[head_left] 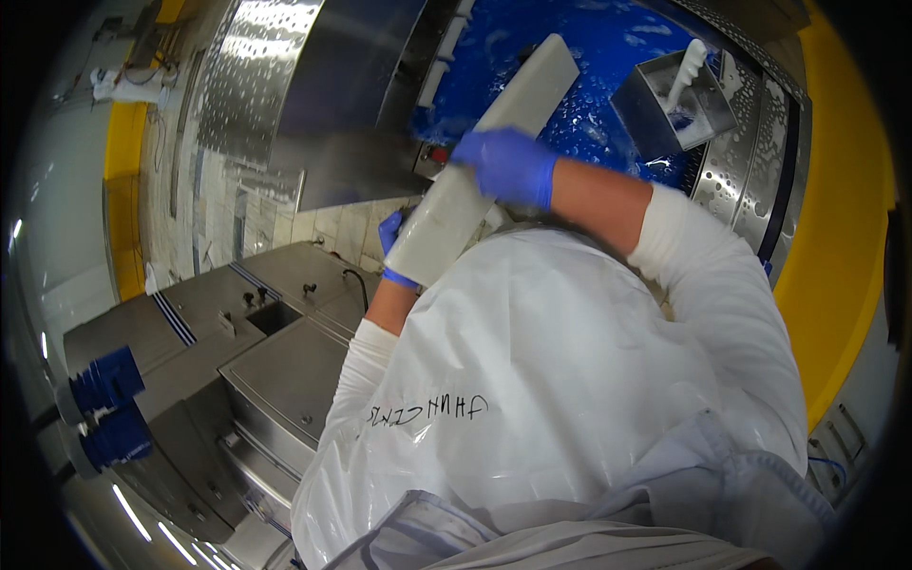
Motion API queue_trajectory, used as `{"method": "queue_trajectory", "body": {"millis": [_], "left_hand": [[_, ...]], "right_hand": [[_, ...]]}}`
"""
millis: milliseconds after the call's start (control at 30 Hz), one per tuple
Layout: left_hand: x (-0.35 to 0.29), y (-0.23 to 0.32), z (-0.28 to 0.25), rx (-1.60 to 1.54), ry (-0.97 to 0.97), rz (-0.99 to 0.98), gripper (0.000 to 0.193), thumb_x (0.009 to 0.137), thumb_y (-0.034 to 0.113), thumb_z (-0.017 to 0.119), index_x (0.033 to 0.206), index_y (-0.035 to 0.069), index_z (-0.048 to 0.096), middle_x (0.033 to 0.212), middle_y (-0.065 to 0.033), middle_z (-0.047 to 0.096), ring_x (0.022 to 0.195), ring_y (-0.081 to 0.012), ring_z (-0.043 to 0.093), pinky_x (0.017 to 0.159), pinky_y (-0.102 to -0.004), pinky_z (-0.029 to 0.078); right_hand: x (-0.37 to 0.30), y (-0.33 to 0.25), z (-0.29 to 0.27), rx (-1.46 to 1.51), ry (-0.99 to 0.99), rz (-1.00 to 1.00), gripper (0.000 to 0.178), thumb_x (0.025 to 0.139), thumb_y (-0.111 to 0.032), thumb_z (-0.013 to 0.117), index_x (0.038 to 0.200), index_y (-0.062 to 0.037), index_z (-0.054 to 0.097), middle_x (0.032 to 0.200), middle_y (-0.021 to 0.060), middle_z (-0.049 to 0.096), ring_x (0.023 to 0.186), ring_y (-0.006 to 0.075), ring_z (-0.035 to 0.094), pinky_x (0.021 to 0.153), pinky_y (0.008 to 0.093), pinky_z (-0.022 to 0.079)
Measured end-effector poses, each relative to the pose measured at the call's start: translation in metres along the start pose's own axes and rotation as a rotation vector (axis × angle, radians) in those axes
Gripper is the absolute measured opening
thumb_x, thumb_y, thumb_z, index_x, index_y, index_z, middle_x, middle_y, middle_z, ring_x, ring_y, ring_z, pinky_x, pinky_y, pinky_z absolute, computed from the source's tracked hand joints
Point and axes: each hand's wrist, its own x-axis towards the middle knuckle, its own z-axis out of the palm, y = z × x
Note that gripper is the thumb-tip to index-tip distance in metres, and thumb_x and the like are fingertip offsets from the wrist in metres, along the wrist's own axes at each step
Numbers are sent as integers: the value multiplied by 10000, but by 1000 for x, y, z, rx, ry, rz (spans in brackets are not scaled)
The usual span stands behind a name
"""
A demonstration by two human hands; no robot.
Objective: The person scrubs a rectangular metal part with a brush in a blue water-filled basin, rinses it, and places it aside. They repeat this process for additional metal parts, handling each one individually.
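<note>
Block (pixel 445 220), one: long, slab-shaped, plain off-white, straight-edged, with flat faces; slanting from upper centre down to left of centre, its upper end over the wet, foam-flecked blue surface (pixel 597 59). Left hand (pixel 390 233), blue glove: grip clasped round the lower end, mostly hidden beneath. Right hand (pixel 508 166), blue glove, slightly blurred: laid across the middle; cannot tell whether its grip pinches. Metal box (pixel 648 116), upper right, containing a white handle (pixel 686 74).

Block (pixel 445 214) is before the apron (pixel 532 380); box (pixel 644 116) stands right of it, handle (pixel 686 74) inside.
</note>
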Motion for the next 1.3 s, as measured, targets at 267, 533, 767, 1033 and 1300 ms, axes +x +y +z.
{"method": "queue_trajectory", "body": {"millis": [267,533,767,1033,1300], "left_hand": [[12,19,-35,14,-136,-15,729,881,587,480,1362,58,624,1316,-171,661,1176,-327,642,1015,-444,512],[7,24,-49,49,-93,12,714,892,573,475,1364,58,625,1318,-163,662,1176,-323,643,1015,-436,512],[7,28,-69,-21,-182,34,703,893,565,487,1355,54,626,1306,-156,673,1159,-316,653,1007,-419,518],[-1,32,-44,-54,-182,-12,749,882,586,494,1400,55,592,1356,-167,640,1219,-311,622,1041,-418,497],[-3,22,-4,10,-215,-17,767,920,604,438,1471,77,527,1463,-160,551,1326,-311,545,1060,-430,486]], "right_hand": [[33,143,-55,303,296,465,417,848,-16,584,1236,-107,707,1140,174,721,970,361,722,893,434,585],[13,86,-17,-56,277,238,389,860,-84,562,1230,-98,684,1189,168,705,1085,368,682,977,460,535],[56,195,-68,-61,381,677,354,891,-80,605,1218,-147,724,1133,162,730,1036,362,706,927,426,568],[50,203,-62,56,415,656,385,867,-72,607,1233,-143,704,1188,144,720,1099,368,687,964,436,553],[6,56,40,18,252,73,380,890,-116,612,1263,-97,685,1133,168,718,1017,319,711,927,427,558]]}}
